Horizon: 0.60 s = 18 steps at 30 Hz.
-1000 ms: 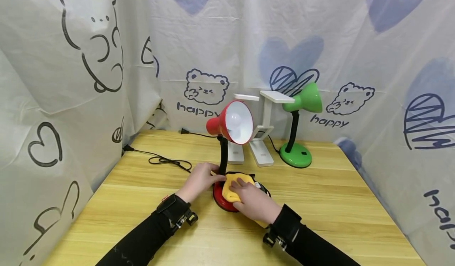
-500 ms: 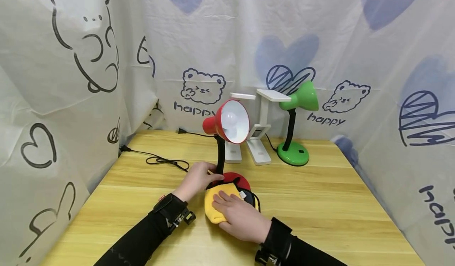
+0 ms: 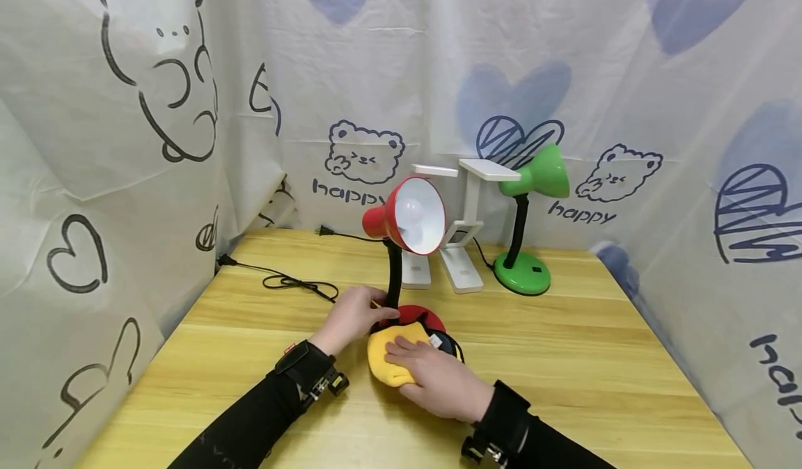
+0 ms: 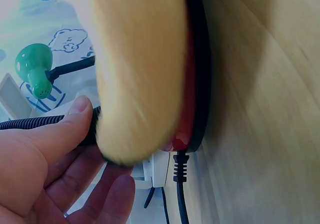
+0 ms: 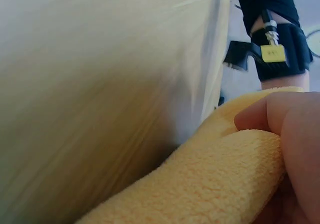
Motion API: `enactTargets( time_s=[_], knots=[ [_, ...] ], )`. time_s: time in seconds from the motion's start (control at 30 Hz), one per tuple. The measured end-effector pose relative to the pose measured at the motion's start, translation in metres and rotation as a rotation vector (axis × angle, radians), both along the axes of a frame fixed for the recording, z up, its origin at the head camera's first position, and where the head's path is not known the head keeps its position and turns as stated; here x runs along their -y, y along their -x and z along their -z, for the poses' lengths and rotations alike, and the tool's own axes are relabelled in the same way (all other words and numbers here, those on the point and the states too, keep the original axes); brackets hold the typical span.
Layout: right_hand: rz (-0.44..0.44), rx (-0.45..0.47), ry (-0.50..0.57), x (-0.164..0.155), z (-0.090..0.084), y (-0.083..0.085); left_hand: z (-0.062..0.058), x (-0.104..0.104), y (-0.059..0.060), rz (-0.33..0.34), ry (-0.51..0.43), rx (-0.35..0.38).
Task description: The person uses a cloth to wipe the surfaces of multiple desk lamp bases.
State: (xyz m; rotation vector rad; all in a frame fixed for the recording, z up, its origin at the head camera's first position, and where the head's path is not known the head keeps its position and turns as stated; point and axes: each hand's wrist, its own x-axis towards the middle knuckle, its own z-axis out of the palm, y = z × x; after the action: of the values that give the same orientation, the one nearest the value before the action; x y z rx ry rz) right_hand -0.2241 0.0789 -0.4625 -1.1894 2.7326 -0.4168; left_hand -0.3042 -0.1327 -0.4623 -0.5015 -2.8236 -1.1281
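A red desk lamp (image 3: 410, 215) stands mid-table on a round red base (image 3: 418, 314). My left hand (image 3: 354, 316) grips the bottom of its black ribbed neck (image 3: 393, 274); in the left wrist view the thumb (image 4: 60, 129) and fingers curl round that neck (image 4: 30, 124). My right hand (image 3: 432, 375) lies on a yellow cloth (image 3: 385, 361) and presses it on the base's front-left edge. The left wrist view shows the cloth (image 4: 140, 68) draped over the base rim (image 4: 192, 108). A fingertip (image 5: 295, 129) curls over the cloth's fold (image 5: 215, 184).
A green lamp (image 3: 526, 232) and two white folding lamps (image 3: 464, 246) stand at the back. A black cord (image 3: 294, 282) lies on the wooden table (image 3: 564, 358) at the left. Printed cloth (image 3: 125, 107) hangs round three sides.
My right hand slid the yellow cloth from the top of the base down to its front-left edge, then a little back toward the base. My left hand stayed on the neck.
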Motion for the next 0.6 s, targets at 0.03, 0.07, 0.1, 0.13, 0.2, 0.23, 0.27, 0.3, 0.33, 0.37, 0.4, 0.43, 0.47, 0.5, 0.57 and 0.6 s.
enactTargets(
  time_s=[0.03, 0.07, 0.1, 0.13, 0.2, 0.23, 0.27, 0.3, 0.33, 0.37, 0.4, 0.43, 0.47, 0.5, 0.57, 0.6],
  knots=[
    [0.018, 0.018, 0.01, -0.005, -0.001, 0.0, 0.0, 0.0, 0.0, -0.002, 0.004, -0.003],
    [0.037, 0.032, 0.017, -0.01, -0.001, 0.001, 0.0, -0.001, 0.0, -0.002, 0.004, -0.004],
    [0.06, 0.043, 0.017, -0.015, -0.001, 0.002, 0.0, -0.001, 0.0, -0.001, 0.0, -0.005],
    [0.083, 0.05, 0.015, -0.02, -0.001, 0.004, 0.0, -0.001, 0.0, -0.001, -0.002, -0.004],
    [0.125, 0.058, 0.011, -0.027, 0.0, 0.009, -0.001, -0.001, -0.001, -0.001, -0.006, -0.005],
    [0.142, 0.062, 0.014, -0.03, 0.0, 0.011, -0.001, -0.001, -0.001, -0.001, -0.008, -0.004],
    [0.155, 0.067, 0.017, -0.032, 0.001, 0.014, -0.001, -0.001, -0.001, -0.002, -0.01, -0.002],
    [0.168, 0.073, 0.023, -0.034, 0.001, 0.016, -0.002, -0.001, -0.001, -0.003, -0.01, -0.001],
    [0.176, 0.082, 0.036, -0.034, 0.002, 0.019, -0.002, -0.001, -0.002, -0.003, -0.01, 0.0],
    [0.183, 0.093, 0.051, -0.034, 0.002, 0.021, -0.002, -0.001, -0.002, -0.003, -0.01, -0.001],
    [0.19, 0.1, 0.062, -0.033, 0.002, 0.024, -0.002, -0.001, -0.002, -0.004, -0.009, -0.001],
    [0.194, 0.099, 0.071, -0.031, 0.002, 0.027, -0.002, -0.001, -0.001, -0.005, -0.008, -0.002],
    [0.201, 0.096, 0.077, -0.029, 0.002, 0.03, -0.002, -0.001, -0.001, -0.006, -0.006, -0.003],
    [0.207, 0.089, 0.082, -0.027, 0.002, 0.033, -0.002, -0.001, -0.001, -0.006, -0.005, -0.005],
    [0.218, 0.071, 0.086, -0.022, 0.002, 0.04, -0.002, -0.001, -0.001, -0.008, 0.002, -0.011],
    [0.221, 0.058, 0.085, -0.02, 0.003, 0.044, -0.002, -0.001, -0.001, -0.008, 0.003, -0.014]
  ],
)
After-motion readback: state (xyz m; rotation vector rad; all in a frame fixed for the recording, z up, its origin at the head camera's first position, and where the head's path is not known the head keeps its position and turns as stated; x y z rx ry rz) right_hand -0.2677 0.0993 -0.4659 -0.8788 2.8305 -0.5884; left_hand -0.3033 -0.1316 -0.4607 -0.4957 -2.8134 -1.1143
